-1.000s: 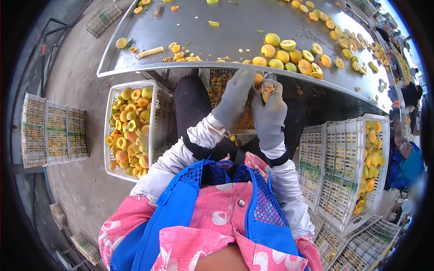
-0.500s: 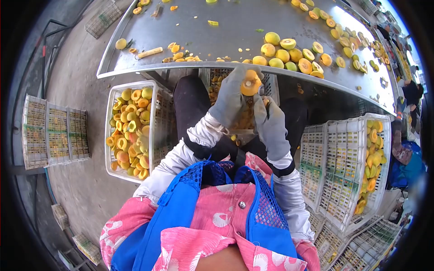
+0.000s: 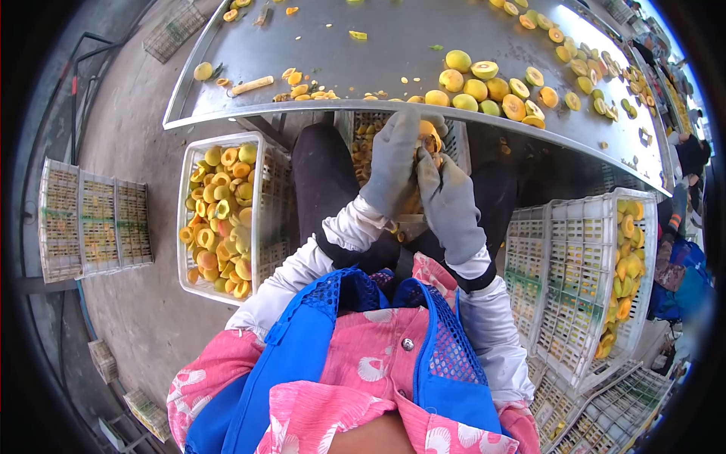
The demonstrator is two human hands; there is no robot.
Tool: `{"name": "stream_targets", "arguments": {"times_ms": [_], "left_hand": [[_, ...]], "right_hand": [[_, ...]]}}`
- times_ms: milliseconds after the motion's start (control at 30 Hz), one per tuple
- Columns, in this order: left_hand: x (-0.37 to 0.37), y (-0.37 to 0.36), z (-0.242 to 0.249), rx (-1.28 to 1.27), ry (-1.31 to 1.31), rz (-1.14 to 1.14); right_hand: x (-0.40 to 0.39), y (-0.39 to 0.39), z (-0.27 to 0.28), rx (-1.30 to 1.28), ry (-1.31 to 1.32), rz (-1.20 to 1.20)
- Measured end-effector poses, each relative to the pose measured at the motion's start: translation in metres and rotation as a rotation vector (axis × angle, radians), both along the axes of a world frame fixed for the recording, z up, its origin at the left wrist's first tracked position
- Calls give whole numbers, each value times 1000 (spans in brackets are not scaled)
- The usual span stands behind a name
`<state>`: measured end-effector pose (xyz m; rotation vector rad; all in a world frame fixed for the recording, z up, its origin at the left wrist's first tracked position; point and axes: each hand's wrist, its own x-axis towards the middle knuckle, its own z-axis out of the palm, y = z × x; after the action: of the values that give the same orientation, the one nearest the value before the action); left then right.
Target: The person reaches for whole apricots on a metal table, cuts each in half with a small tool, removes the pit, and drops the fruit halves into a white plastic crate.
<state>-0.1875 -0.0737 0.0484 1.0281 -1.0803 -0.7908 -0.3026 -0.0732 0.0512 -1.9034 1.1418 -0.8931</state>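
Observation:
Both my hands, in grey gloves, meet just below the table's front edge, above a crate (image 3: 457,147) of fruit scraps between my knees. My left hand (image 3: 393,159) is wrapped round a yellow peach half (image 3: 429,136), its cut side turned partly away from me. My right hand (image 3: 451,204) is closed, with its fingertips pressed against the peach's lower side. Whatever those fingers pinch is small and mostly hidden. Whole and halved peaches (image 3: 475,89) lie on the metal table (image 3: 378,57) just beyond my hands.
A white crate (image 3: 259,197) of pitted peach halves stands on the floor at my left. On my right is another tilted-looking crate (image 3: 560,272) with peaches. A wooden-handled tool (image 3: 252,85) and peach scraps (image 3: 310,93) lie near the table's front edge. Other people (image 3: 684,163) are at the far right.
The peach half has turned, so its cut face no longer points at me. My right hand has moved up and left against it, and my left hand has rotated over it.

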Motion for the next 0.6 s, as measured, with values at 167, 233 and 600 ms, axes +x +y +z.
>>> {"name": "stream_targets", "arguments": {"times_ms": [167, 233, 600], "left_hand": [[-8, 5, 24, 106, 476, 9], [-6, 7, 30, 135, 400, 9], [6, 2, 25, 182, 314, 25]], "right_hand": [[4, 1, 7, 47, -80, 19], [3, 6, 10, 109, -134, 62], [4, 7, 46, 694, -185, 107]]}}
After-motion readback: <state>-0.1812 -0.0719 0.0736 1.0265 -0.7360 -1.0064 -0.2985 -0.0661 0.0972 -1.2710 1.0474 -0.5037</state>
